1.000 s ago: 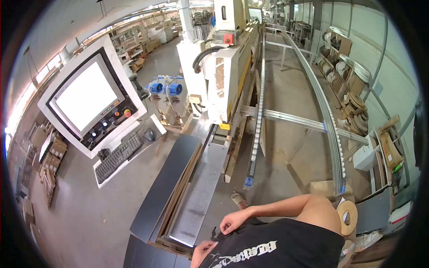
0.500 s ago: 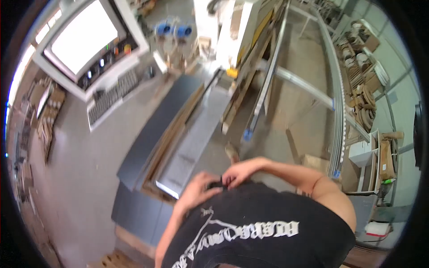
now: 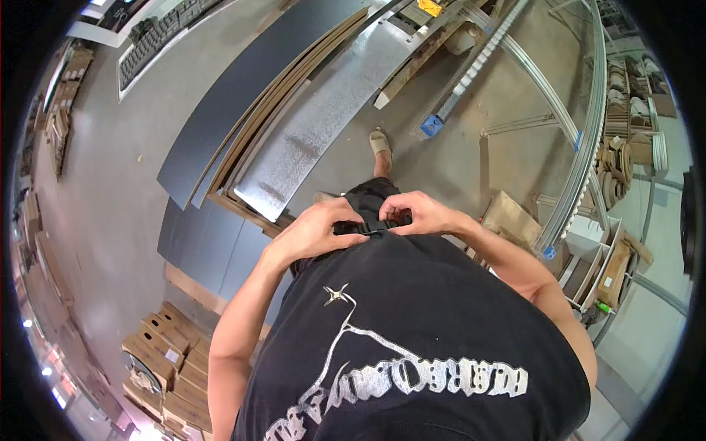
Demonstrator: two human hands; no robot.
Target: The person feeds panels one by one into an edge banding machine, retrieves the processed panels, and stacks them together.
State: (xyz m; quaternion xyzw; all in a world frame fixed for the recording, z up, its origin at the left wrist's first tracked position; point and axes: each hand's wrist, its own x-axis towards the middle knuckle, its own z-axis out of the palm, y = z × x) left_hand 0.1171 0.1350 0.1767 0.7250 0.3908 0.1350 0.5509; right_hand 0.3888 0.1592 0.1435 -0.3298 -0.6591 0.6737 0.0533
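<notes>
- Head view: a workshop with a grey concrete floor [image 3: 110,169] seen from above; a long dark grey panel [image 3: 243,95] and a speckled galvanised metal sheet [image 3: 323,117] lie side by side on a stack, running up to the right.
- Beyond them a curved aluminium roller rail [image 3: 581,147] crosses the floor, and brown cardboard boxes [image 3: 165,353] sit at the lower left.
- A small black plastic strap buckle [image 3: 365,227] lies at the person's waist, against the hem of a black printed T-shirt [image 3: 412,345].
- Its long axis runs roughly sideways across the waist, one end towards each hand.
- It looks flat, dark and glossy; finer detail is too small to tell.
- The left hand [image 3: 316,229] pinches the buckle's left end, fingers curled over it.
- The right hand [image 3: 418,213] pinches the right end, fingertips bent down onto it.
- The buckle sits between the two hands, only its middle showing.
- One sandalled foot [image 3: 380,142] stands on the floor above the hands.
</notes>
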